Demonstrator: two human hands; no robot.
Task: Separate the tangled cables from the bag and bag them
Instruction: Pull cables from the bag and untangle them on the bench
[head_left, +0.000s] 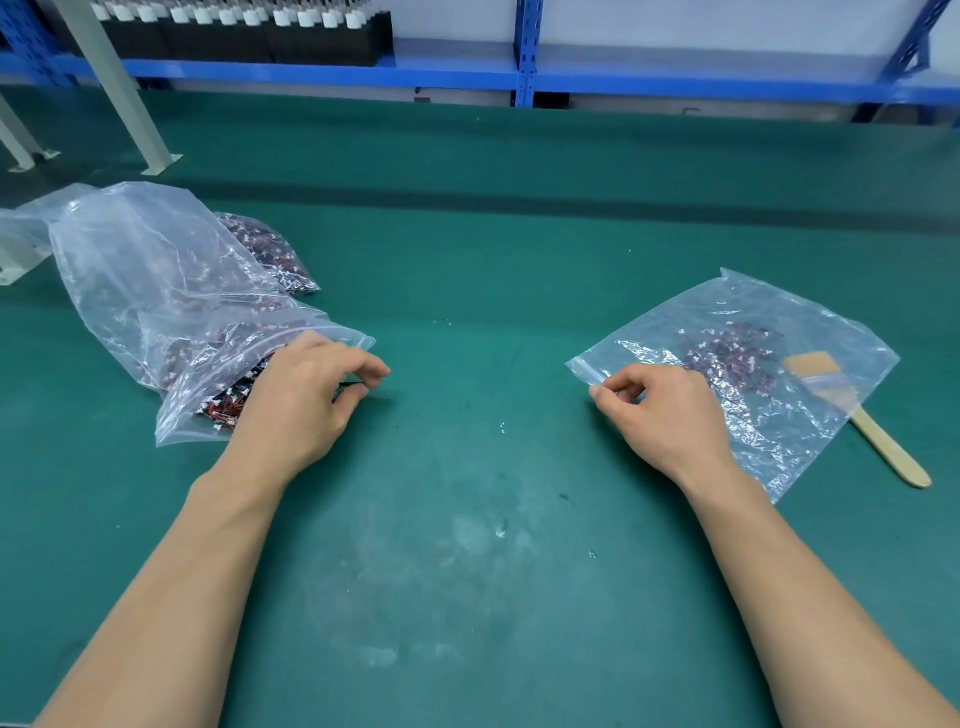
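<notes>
Seen from the head camera, a green desk (467, 493) fills the view, and its wide middle strip between the two forearms is bare mat with a few pale scuffs.

The left hand (306, 395) lies at the mouth of a zip bag (208, 374) packed with red and black cables. Its thumb and forefinger are closed narrowly on a thin black cable (352, 384) that just clears the bag's open edge. A large bag (145, 260), crumpled and standing higher, overlaps the zip bag from behind. A further packed bag (275, 254) lies just beyond it.

The right hand (670, 410) is well apart from the left. Its fingers are curled and pinch the near left corner of a flat bag (810, 343), right at the seal edge. Inside that bag lies a small clump of sorted cables (727, 353).

A brush (883, 447) lies at the flat bag's right edge. Its bristles show through the plastic and its wooden handle sticks out onto the desk.

A blue shelf (524, 78) runs along the far edge of the desk.
</notes>
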